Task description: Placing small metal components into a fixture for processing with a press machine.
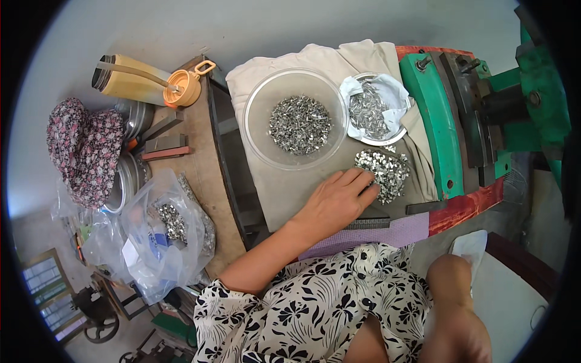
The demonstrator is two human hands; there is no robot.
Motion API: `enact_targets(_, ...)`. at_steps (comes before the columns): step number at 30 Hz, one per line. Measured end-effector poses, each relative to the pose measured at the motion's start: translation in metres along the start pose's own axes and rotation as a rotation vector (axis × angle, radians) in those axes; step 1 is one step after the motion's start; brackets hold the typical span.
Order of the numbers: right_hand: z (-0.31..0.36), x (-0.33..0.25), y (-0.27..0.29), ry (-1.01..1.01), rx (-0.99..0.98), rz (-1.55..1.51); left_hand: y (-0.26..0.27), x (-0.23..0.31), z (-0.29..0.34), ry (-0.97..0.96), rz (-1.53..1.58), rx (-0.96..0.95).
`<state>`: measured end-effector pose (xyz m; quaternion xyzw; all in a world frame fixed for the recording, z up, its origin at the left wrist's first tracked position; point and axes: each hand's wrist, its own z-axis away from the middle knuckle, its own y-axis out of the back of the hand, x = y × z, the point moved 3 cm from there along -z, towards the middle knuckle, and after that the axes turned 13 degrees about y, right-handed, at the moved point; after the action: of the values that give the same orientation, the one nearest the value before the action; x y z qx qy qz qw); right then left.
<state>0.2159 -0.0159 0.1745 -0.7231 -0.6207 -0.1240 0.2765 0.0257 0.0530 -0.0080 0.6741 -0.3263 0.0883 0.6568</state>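
My left hand (340, 201) rests at the left edge of a loose pile of small shiny metal pieces (387, 168). Its fingers are bent and close together, with the fingertips and thumb against the pile; what lies between them is hidden. At the lower right is my bent right arm, and my right hand (457, 336) is blurred near the picture's edge, so its fingers cannot be made out. Behind the pile stands a white-lined bowl (396, 91) of slim silvery pieces. To its left a wide clear plastic tub (257, 136) holds many short metal pieces.
A green machine (433, 130) with dark metal blocks borders the right side. Beige cloth (266, 193) covers the work surface. The wooden table (209, 175) at left carries an orange-lidded bottle (136, 81), a floral cloth item (85, 151) and a clear plastic bag (151, 272) with metal pieces.
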Motion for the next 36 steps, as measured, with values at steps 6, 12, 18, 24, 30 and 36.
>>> enact_targets(6,0.008,-0.008,0.002,-0.06,0.023,-0.083,0.004,-0.007,0.004,0.037,0.004,-0.02)
enact_targets(12,0.016,-0.001,-0.008,-0.111,0.123,-0.222,0.001,-0.006,0.001,0.046,0.006,0.007)
enact_targets(18,0.088,-0.012,-0.031,-0.214,-0.137,-0.488,0.003,-0.013,0.006,0.063,0.015,0.001)
enact_targets(24,0.066,0.012,-0.068,-0.107,-0.667,-0.604,0.003,-0.013,0.005,0.059,0.041,0.002)
enact_targets(30,0.046,-0.003,-0.072,0.062,-0.826,-0.384,0.001,-0.007,0.003,0.056,0.05,-0.033)
enact_targets(36,0.041,-0.011,-0.086,0.258,-0.766,-0.151,0.0,-0.005,-0.001,0.009,0.015,-0.076)
